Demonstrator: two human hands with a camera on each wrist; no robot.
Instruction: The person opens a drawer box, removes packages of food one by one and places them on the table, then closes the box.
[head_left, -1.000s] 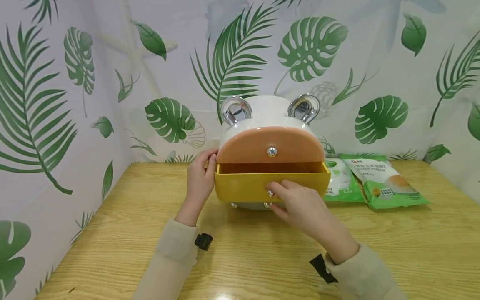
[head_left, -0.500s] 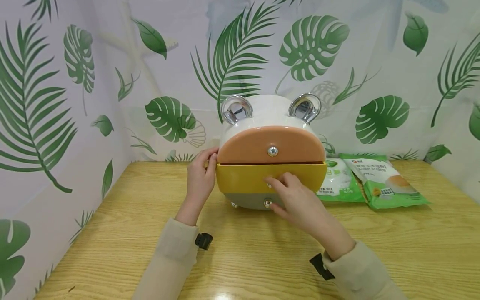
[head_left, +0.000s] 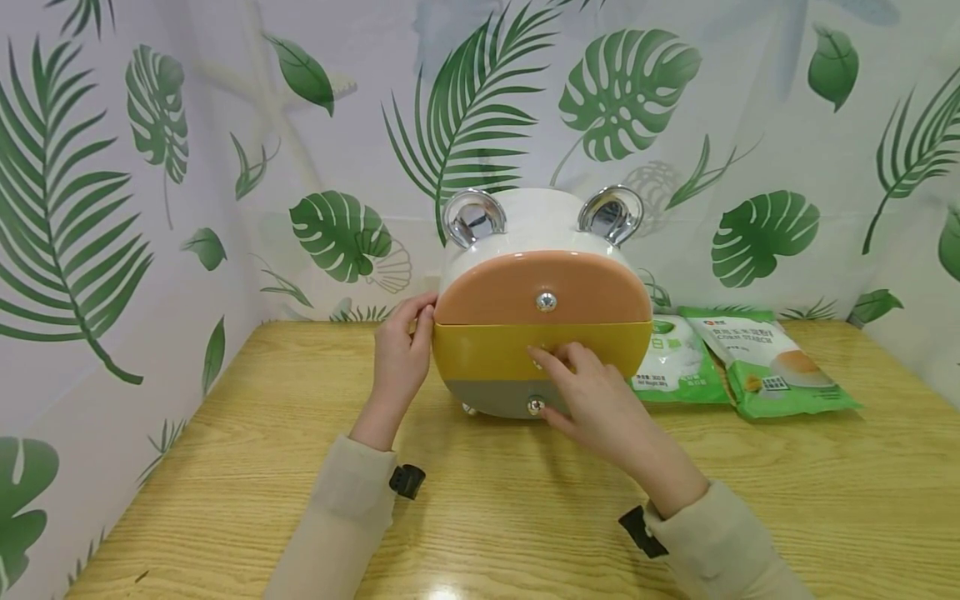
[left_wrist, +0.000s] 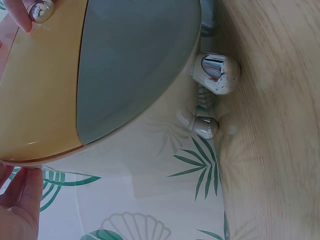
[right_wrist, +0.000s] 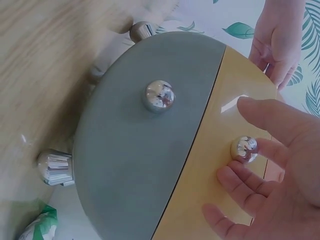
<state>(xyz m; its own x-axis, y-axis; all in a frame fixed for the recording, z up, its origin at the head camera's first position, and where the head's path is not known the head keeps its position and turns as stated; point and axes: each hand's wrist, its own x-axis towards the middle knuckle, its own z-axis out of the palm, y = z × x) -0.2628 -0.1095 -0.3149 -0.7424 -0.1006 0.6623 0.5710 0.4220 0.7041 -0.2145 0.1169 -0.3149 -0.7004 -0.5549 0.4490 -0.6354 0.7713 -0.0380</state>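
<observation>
A small cabinet (head_left: 540,218) with a white body and two silver ears stands on the table. Its front has an orange drawer (head_left: 487,292), a yellow drawer (head_left: 476,352) and a grey drawer (head_left: 495,398), all flush with one another. My right hand (head_left: 600,408) touches the yellow drawer's front, its fingers around the silver knob (right_wrist: 245,149). In the right wrist view the thumb stays apart from that knob. Against the cabinet's left side rests my left hand (head_left: 401,350), its fingers fairly straight in the left wrist view.
Two green-and-white bags lie right of the cabinet: a corn starch bag (head_left: 772,358) and another bag (head_left: 678,367) partly behind the cabinet. Silver feet (right_wrist: 55,167) carry the cabinet on the wooden table (head_left: 247,483). A leaf-printed backdrop (head_left: 300,125) rises behind and at the left.
The yellow drawer has slid back from standing out to flush with the others, with my right hand moving along with it. My left hand has stayed at the cabinet's side.
</observation>
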